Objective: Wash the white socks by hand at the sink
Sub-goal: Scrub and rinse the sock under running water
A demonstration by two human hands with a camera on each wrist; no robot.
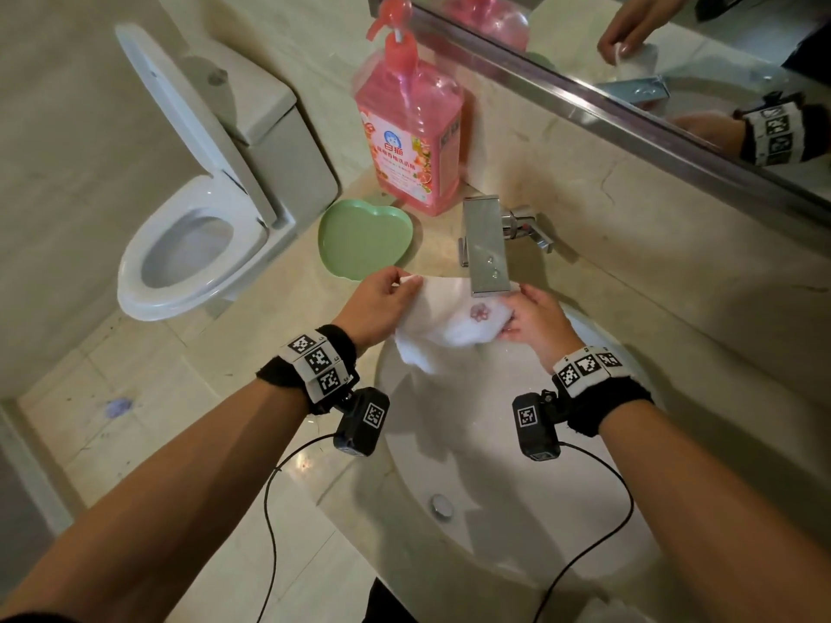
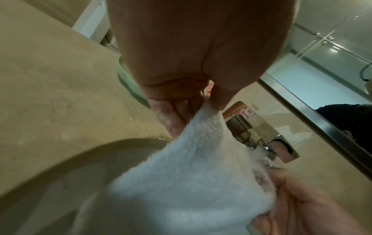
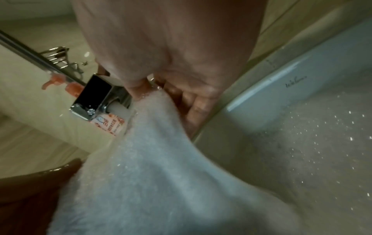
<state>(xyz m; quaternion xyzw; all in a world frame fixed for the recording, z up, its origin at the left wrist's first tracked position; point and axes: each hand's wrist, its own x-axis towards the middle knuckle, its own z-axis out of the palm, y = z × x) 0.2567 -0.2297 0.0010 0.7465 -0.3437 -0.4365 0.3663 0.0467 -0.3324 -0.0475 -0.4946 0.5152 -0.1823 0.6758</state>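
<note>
A white fluffy sock (image 1: 443, 323) with a small pink flower on it is stretched between both hands under the chrome faucet (image 1: 485, 245), over the back of the sink basin (image 1: 472, 442). My left hand (image 1: 382, 299) pinches its left end, with thumb and fingers closed on the fabric (image 2: 207, 114). My right hand (image 1: 533, 317) grips the sock's right end (image 3: 153, 101) just below the spout. Water wets the sock near the spout (image 2: 259, 149). The sock's lower part hangs toward the basin.
A pink pump bottle of detergent (image 1: 411, 128) stands behind a green heart-shaped dish (image 1: 364, 238) on the counter left of the faucet. A toilet (image 1: 198, 236) with raised lid is at the left. A mirror (image 1: 674, 51) runs along the back wall. The drain (image 1: 443, 505) lies mid-basin.
</note>
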